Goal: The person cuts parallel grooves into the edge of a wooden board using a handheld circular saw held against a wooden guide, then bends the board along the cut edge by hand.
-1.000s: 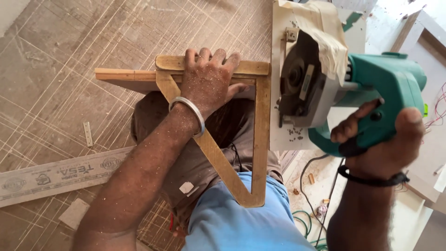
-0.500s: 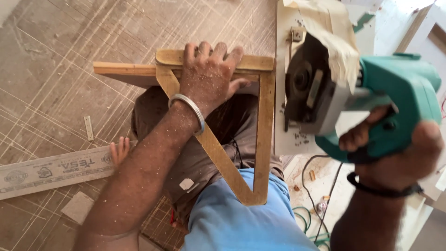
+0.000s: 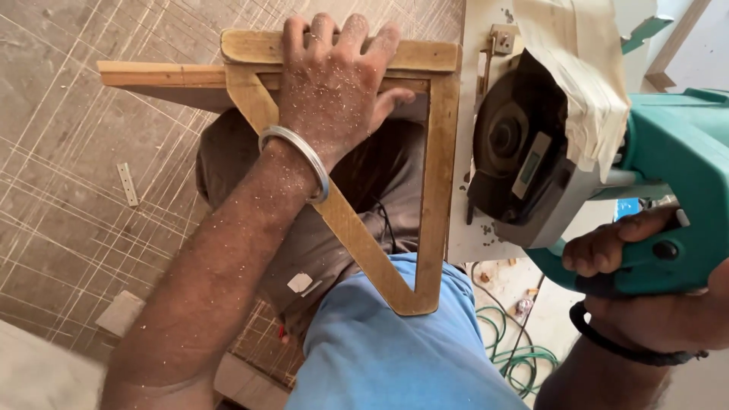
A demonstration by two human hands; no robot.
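Closer in view than a second ago, left grip (image 3: 334, 83) pressed flat on wooden triangle (image 3: 345, 144) atop plank (image 3: 163, 76), right grip (image 3: 645, 266) clamped on green circular saw (image 3: 577, 167) just beside it.

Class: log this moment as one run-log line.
left hand: pressing wooden triangle square | right hand: gripping green circular saw | wood strip: under square
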